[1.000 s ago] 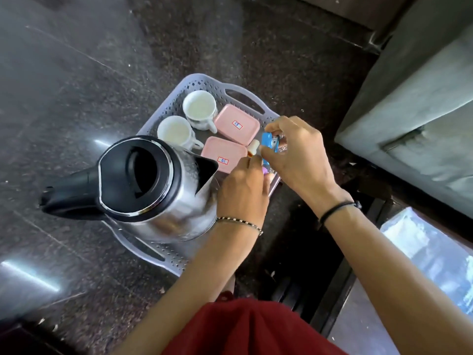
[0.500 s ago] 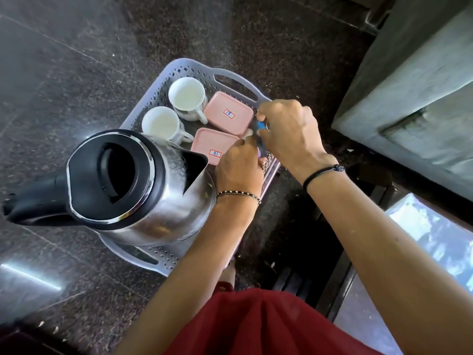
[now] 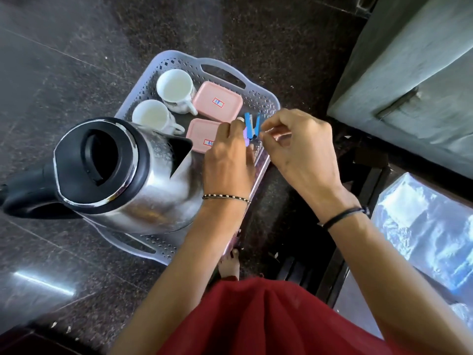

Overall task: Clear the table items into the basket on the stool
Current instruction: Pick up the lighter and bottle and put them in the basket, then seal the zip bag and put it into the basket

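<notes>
A grey perforated basket (image 3: 258, 98) holds a steel kettle (image 3: 153, 185) with a black lid, two white cups (image 3: 175, 85) (image 3: 151, 116) and two pink lidded boxes (image 3: 217, 103) (image 3: 201, 131). At the basket's right rim a small blue stapler (image 3: 252, 125) stands upright against a small purple item (image 3: 246, 136). My left hand (image 3: 227, 157) is closed around these two from the left. My right hand (image 3: 299, 149) is just right of the stapler. Its fingers are curled and apart, and the tips are at the stapler's edge.
The basket sits above a dark speckled stone floor (image 3: 76, 60). A grey cushioned seat (image 3: 409, 73) is at the upper right. A glass-topped table (image 3: 422, 239) with a dark frame lies at the lower right. My red garment (image 3: 256, 316) fills the bottom.
My right hand, which held the blue stapler over the basket, has drawn back to the right and loosened. My left hand now holds the stapler at the basket's right rim.
</notes>
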